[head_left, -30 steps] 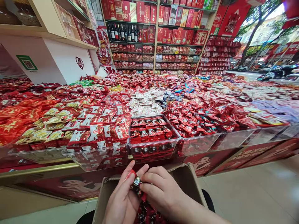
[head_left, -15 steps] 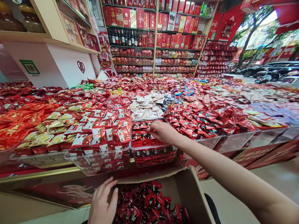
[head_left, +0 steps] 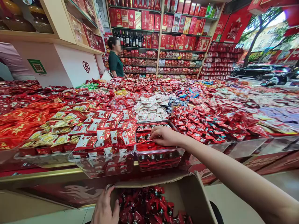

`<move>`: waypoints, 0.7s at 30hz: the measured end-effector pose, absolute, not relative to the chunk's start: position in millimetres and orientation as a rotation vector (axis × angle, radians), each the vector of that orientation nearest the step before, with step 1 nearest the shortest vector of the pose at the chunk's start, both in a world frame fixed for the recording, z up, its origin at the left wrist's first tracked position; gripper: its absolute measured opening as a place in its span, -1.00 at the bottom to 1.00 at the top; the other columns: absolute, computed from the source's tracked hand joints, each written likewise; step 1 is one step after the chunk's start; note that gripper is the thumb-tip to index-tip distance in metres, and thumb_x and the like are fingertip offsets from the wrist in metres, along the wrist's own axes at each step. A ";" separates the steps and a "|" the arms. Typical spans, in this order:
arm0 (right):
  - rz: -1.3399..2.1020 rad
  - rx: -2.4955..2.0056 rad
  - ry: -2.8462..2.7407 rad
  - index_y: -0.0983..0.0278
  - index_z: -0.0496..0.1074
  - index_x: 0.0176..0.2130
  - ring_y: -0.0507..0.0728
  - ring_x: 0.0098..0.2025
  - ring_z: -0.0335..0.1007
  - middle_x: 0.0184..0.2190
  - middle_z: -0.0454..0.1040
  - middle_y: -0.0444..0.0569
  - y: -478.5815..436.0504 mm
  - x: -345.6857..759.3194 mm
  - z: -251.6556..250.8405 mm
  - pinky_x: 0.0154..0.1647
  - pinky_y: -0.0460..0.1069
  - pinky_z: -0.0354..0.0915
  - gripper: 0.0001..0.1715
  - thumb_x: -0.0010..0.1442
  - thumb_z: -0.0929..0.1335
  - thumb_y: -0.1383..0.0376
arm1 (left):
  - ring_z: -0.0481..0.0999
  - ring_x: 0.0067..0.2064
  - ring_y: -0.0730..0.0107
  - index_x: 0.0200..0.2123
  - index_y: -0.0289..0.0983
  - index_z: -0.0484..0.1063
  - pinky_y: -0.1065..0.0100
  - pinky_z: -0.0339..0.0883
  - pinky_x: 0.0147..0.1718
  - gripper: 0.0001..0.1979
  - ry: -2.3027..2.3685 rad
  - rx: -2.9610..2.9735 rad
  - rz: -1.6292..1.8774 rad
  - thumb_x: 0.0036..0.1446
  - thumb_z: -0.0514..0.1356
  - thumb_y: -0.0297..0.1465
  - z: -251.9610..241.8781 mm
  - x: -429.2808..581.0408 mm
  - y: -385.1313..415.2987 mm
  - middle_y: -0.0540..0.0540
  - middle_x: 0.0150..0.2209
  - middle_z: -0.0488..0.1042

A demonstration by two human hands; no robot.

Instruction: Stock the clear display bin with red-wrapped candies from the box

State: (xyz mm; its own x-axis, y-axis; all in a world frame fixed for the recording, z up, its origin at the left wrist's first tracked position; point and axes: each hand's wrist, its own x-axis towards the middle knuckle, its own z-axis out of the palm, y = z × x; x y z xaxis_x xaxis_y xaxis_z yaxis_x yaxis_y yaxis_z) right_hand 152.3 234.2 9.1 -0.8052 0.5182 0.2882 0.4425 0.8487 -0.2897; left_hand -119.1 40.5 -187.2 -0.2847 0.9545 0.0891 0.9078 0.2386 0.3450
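Note:
My right hand [head_left: 167,137] reaches over a clear plastic tray [head_left: 160,151]. Its fingers are curled down onto red and black wrapped candies [head_left: 143,137] laid in rows there; what sits under the fingertips is hidden. Below the counter, a cardboard box [head_left: 190,194] stands open in front of me, with a loose heap of the same red and black wrapped candies [head_left: 144,205] inside. At the box's left corner my left hand [head_left: 105,208] rests with thumb and fingers apart, holding no candy.
Left of the tray is a bin of red and white packets [head_left: 104,137]. White packets [head_left: 151,107] lie behind it, and red twisted candies [head_left: 198,124] to its right. A person in a dark green top [head_left: 116,63] is by the back shelves [head_left: 137,26]. A white pillar [head_left: 74,67] stands left.
The view has shifted slightly, so the counter sits further right. My right hand has flattened a little over the tray. My left hand has drawn down onto the box corner. A person has appeared behind.

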 end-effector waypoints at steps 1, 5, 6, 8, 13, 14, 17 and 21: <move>0.341 -0.707 -2.641 0.34 0.45 -0.31 0.05 -0.25 0.34 -0.26 0.41 0.03 233.5 153.0 8.6 -0.18 -0.07 0.25 -0.79 -0.01 0.29 0.45 | 0.18 0.12 0.05 0.03 -0.26 0.12 0.14 0.33 -0.14 -0.56 2.374 1.804 0.501 0.10 -0.13 -0.24 -187.2 -118.7 40.2 -0.27 0.11 0.17; 0.374 -0.730 -2.597 0.32 0.47 -0.34 0.06 -0.24 0.34 -0.28 0.42 0.02 233.3 151.7 4.1 -0.17 -0.05 0.26 -0.77 -0.01 0.27 0.48 | 0.22 0.10 0.06 0.02 -0.28 0.13 0.16 0.34 -0.16 -0.57 2.420 1.882 0.528 0.10 -0.13 -0.27 -190.7 -117.1 39.0 -0.27 0.08 0.21; 0.365 -0.744 -2.594 0.33 0.47 -0.34 0.07 -0.25 0.35 -0.29 0.42 0.03 234.7 150.5 2.4 -0.18 -0.04 0.26 -0.78 0.00 0.27 0.47 | 0.23 0.09 0.06 0.02 -0.29 0.14 0.16 0.34 -0.16 -0.58 2.436 1.903 0.539 0.10 -0.13 -0.28 -191.8 -116.8 39.0 -0.28 0.07 0.22; 0.347 -0.765 -2.590 0.33 0.47 -0.34 0.08 -0.26 0.35 -0.31 0.42 0.04 238.5 148.2 0.3 -0.20 -0.04 0.26 -0.81 0.02 0.28 0.45 | 0.26 0.07 0.05 0.01 -0.30 0.14 0.17 0.35 -0.18 -0.59 2.459 1.938 0.549 0.10 -0.13 -0.29 -193.6 -116.6 39.3 -0.29 0.05 0.23; 0.237 -0.775 -2.355 0.36 0.44 -0.32 0.07 -0.29 0.34 -0.35 0.43 0.05 226.6 150.0 21.3 -0.23 -0.04 0.25 -0.82 0.07 0.26 0.39 | 0.29 0.04 0.06 0.00 -0.30 0.13 0.17 0.37 -0.20 -0.60 2.459 2.016 0.583 0.10 -0.11 -0.31 -197.2 -118.2 40.6 -0.29 0.03 0.25; 0.237 -0.761 -2.287 0.35 0.44 -0.32 0.06 -0.32 0.33 -0.38 0.44 0.04 215.6 151.9 29.2 -0.26 -0.04 0.24 -0.82 0.08 0.26 0.37 | 0.29 0.04 0.06 0.00 -0.30 0.13 0.16 0.36 -0.19 -0.61 2.455 2.032 0.587 0.10 -0.11 -0.31 -197.8 -118.8 40.6 -0.29 0.04 0.25; 0.522 -0.665 -2.286 0.30 0.44 -0.37 0.00 -0.40 0.33 -0.48 0.45 -0.07 166.2 156.8 36.5 -0.33 -0.10 0.24 -0.81 0.11 0.25 0.31 | 0.31 0.02 0.03 -0.01 -0.31 0.14 0.15 0.37 -0.20 -0.62 2.453 2.085 0.601 0.10 -0.10 -0.33 -199.6 -120.5 40.3 -0.32 0.03 0.25; 1.196 -0.657 -2.591 0.21 0.47 -0.31 -0.01 -0.45 0.38 -0.46 0.48 -0.13 102.8 156.3 -44.4 -0.46 -0.15 0.24 -0.78 0.09 0.26 0.25 | 0.34 -0.01 0.02 -0.01 -0.34 0.13 0.13 0.35 -0.18 -0.62 2.451 2.163 0.674 0.10 -0.09 -0.33 -201.3 -122.5 41.0 -0.35 -0.01 0.28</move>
